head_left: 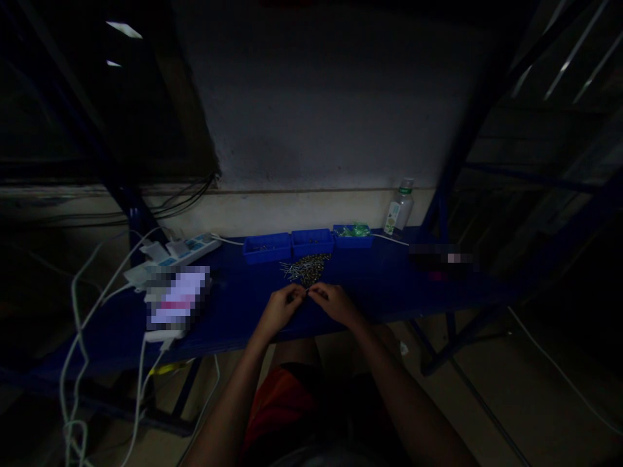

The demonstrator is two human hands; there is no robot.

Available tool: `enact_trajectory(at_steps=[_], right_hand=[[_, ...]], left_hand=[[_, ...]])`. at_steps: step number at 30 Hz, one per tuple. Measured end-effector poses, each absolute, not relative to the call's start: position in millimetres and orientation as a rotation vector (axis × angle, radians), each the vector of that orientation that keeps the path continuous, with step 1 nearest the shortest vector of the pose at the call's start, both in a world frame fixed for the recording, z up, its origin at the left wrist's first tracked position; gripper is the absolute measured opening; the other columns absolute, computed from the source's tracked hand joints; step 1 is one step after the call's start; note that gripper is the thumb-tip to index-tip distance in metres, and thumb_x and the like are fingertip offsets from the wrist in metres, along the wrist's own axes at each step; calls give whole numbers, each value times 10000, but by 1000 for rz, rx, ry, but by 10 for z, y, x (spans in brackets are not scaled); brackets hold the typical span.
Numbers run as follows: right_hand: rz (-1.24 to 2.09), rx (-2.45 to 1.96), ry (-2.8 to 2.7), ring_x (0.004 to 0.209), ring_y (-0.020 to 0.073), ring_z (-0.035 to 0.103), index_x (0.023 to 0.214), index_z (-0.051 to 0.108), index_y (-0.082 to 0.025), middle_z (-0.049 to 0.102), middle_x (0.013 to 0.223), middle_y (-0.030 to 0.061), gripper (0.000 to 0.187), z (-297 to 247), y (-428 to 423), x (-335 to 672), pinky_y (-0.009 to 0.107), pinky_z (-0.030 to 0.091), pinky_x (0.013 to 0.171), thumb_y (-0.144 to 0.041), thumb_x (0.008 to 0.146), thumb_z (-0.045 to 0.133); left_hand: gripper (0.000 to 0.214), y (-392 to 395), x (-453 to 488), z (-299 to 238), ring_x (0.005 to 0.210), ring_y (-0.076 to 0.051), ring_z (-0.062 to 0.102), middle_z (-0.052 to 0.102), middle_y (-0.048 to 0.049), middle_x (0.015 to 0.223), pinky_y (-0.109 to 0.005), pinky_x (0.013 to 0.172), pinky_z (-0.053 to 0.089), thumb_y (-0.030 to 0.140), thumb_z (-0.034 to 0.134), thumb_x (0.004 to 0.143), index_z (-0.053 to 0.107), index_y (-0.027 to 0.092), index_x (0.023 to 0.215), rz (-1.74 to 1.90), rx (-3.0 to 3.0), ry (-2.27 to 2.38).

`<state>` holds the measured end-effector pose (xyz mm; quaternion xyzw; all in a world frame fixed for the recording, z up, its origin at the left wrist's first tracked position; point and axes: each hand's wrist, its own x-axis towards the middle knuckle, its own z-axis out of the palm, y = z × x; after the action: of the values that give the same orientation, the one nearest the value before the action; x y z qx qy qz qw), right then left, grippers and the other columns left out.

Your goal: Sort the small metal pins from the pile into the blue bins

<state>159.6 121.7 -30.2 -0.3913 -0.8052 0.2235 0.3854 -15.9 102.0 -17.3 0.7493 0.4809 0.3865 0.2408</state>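
My left hand [281, 310] and my right hand [335, 302] meet over the front of the blue table, fingertips pinched close together. Between them is a small, thin metal-looking piece [307, 292], too dark and small to name. Just beyond the fingers lies a heap of thin silvery pins or screws [298, 268]. Small brownish round parts [319, 262] are heaped against its right side. Behind these stand a left blue tray [267, 255] and a middle blue tray [312, 248], each with a few small parts inside. The right blue tray [353, 242] holds crinkled green, clear material.
A clear bottle [400, 209] stands at the back right of the blue table [374, 285]. On the left are a white power strip [197, 250], a blurred-out device [180, 298] and hanging white cables [78, 337]. Blue frame posts [440, 217] rise beside the wall.
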Motion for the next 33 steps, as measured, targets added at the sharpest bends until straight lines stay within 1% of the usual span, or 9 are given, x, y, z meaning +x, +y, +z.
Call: enact_trajectory(at_steps=[4, 8, 12, 15, 20, 26, 33], right_hand=[[576, -1010, -2069, 706, 123, 597, 891, 614, -204, 655, 770, 9, 180, -300, 1216, 1595, 197, 396, 627, -309, 863, 471], [580, -1003, -2074, 707, 124, 596, 865, 620, -205, 657, 775, 9, 162, -322, 1232, 1591, 198, 399, 638, -291, 856, 483], [593, -993, -2036, 663, 114, 587, 860, 617, -202, 642, 718, -4, 168, -346, 1258, 1597, 194, 397, 627, -284, 863, 470], [604, -1010, -2011, 651, 111, 583, 871, 614, -202, 635, 701, -8, 171, -364, 1278, 1601, 193, 397, 632, -286, 865, 465], [578, -992, -2038, 703, 120, 591, 879, 625, -210, 651, 765, 0, 165, -395, 1294, 1594, 199, 397, 643, -288, 857, 481], [521, -957, -2144, 771, 122, 583, 877, 638, -204, 649, 849, 21, 152, -406, 1297, 1599, 207, 390, 693, -271, 848, 505], [440, -991, -2233, 704, 114, 548, 779, 626, -183, 600, 737, 18, 152, -385, 1284, 1610, 205, 355, 639, -254, 848, 511]], left_hand=[[241, 1036, -166, -194, 753, -161, 593, 662, -40, 846, -242, 695, 436, 327, 486, 816, 651, 161, 870, 1026, 2099, 1319], [246, 1048, -176, -202, 767, -167, 599, 667, -48, 869, -251, 718, 439, 336, 501, 813, 664, 165, 884, 1028, 2112, 1344], [283, 1046, -173, -187, 748, -173, 611, 678, -49, 855, -251, 693, 447, 370, 509, 806, 655, 160, 929, 1035, 2069, 1398], [281, 1040, -170, -173, 751, -173, 615, 683, -40, 848, -248, 688, 447, 375, 494, 816, 661, 169, 911, 1026, 2068, 1397], [264, 1041, -176, -181, 771, -174, 617, 683, -40, 857, -253, 705, 453, 364, 509, 807, 657, 167, 902, 1095, 2041, 1396], [268, 1019, -167, -165, 788, -168, 606, 672, -52, 869, -259, 721, 458, 375, 532, 799, 665, 166, 901, 1117, 2050, 1290], [261, 983, -152, -117, 798, -167, 594, 659, -56, 870, -260, 721, 451, 368, 526, 809, 687, 186, 902, 1066, 2096, 1213]])
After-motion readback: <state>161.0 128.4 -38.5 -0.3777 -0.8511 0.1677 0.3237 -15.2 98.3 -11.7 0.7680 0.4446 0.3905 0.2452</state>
